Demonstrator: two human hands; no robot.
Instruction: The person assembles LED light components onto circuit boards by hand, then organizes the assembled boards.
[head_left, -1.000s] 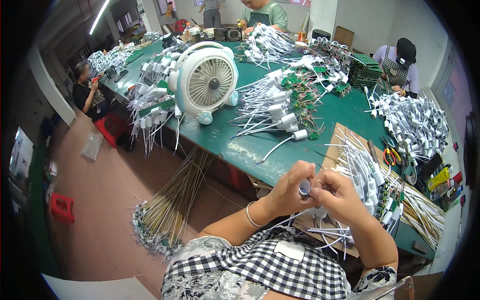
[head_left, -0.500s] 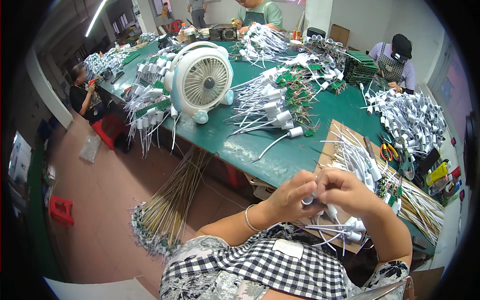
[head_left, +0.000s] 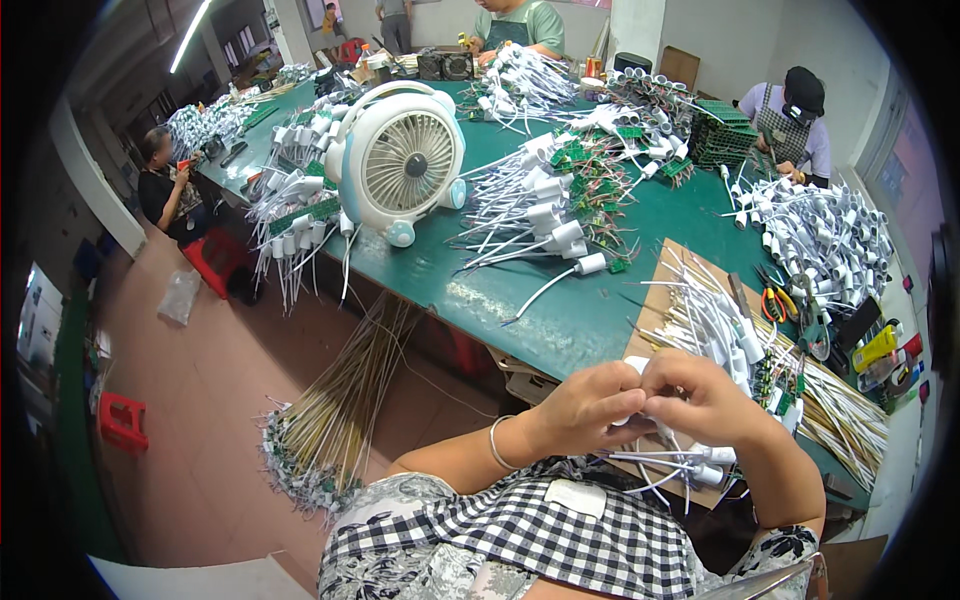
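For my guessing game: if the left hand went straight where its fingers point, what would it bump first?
Probably the right hand: it is just ahead of the left hand. They may already touch; the depth is hard to tell.

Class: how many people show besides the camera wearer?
5: someone in black at left, someone in green at top centre, someone in lavender at right, and, toward the back, someone in grey and someone in orange. Others may be hidden.
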